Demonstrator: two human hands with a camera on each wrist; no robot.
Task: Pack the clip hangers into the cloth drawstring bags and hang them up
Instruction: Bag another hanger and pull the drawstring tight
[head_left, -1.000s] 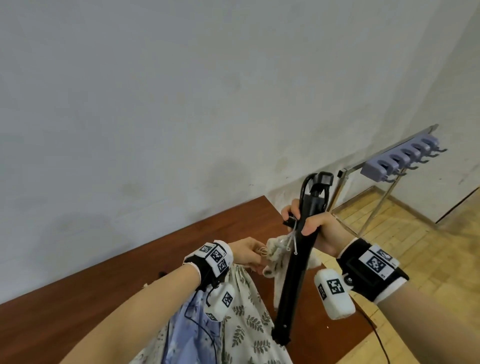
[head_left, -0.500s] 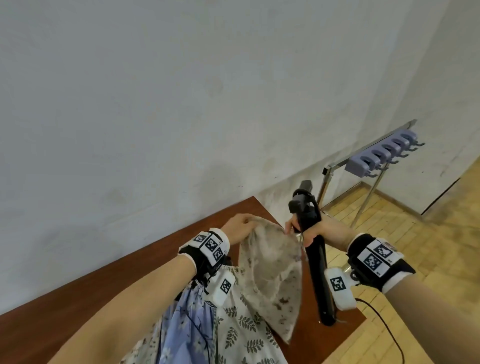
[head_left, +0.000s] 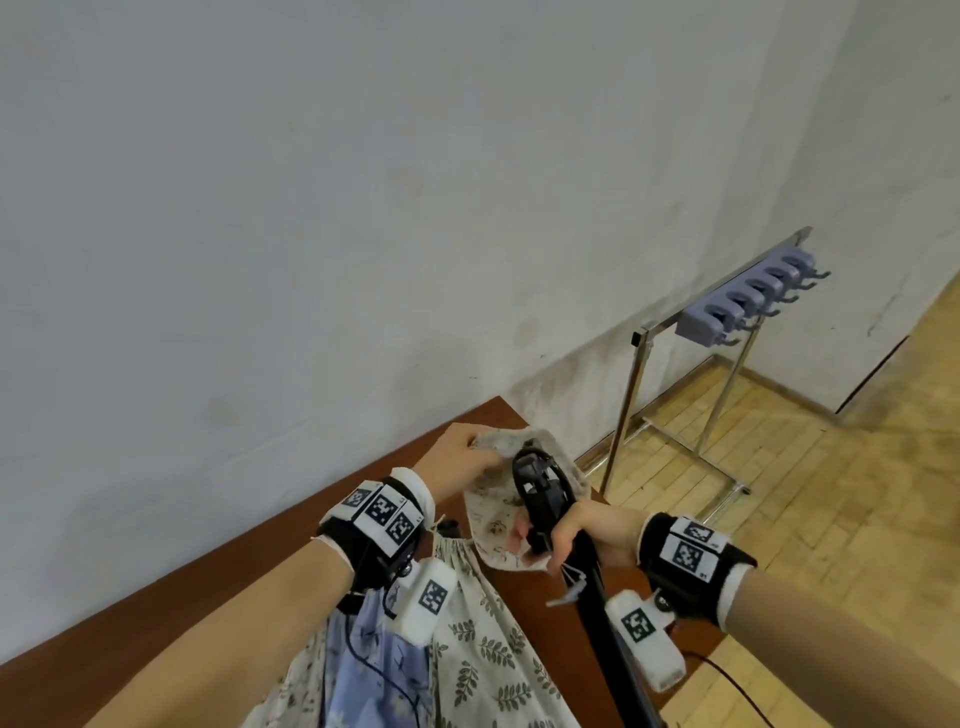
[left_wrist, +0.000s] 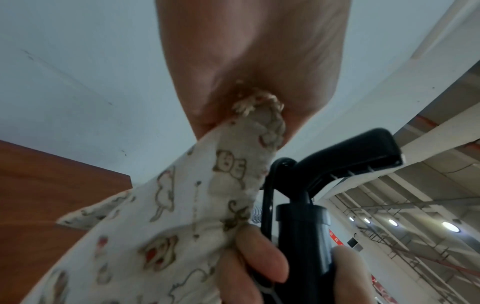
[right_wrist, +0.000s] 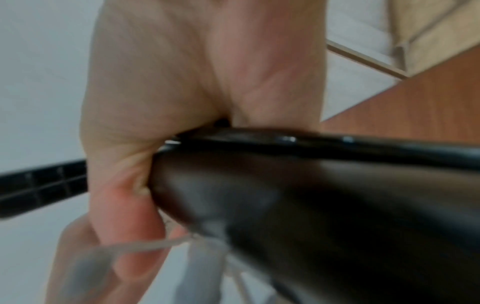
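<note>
Since half a second ago, both hands have drawn closer together and the cream printed cloth drawstring bag (head_left: 501, 512), which hung open as a wide flap, is now bunched around the top of the black plastic clip hanger (head_left: 569, 545), whose clip end pokes up into the bag's mouth.

Behind everything stands a pale grey wall (head_left: 363, 208), meeting yellow wooden parquet floor (head_left: 831, 519) on the right. A reddish-brown wooden desk (head_left: 260, 561) runs diagonally under the arms. On the floor past the desk's corner stands a chrome metal rack (head_left: 636, 395) carrying a row of lilac plastic hook blocks (head_left: 748, 301). At the bottom of the head view lie a leaf-patterned cream fabric (head_left: 488, 649) and a light blue fabric (head_left: 374, 670), just below the left wrist.

The hanger's long black bar slants down from the bag toward the lower right, passing the right wrist. The right hand (head_left: 582, 535) has its grip wrapped round the hanger's bar just under the clip, with the bag's lower edge caught against it; a thin white drawstring (head_left: 569, 592) dangles below the fingers. In the right wrist view the picture is blurred, yet the fingers (right_wrist: 135, 226) plainly curl against the black bar. The left hand (head_left: 462, 457) pinches the bag's gathered upper hem, holding it above the hanger's clip; the left wrist view shows the frayed hem tucked between its fingers.
</note>
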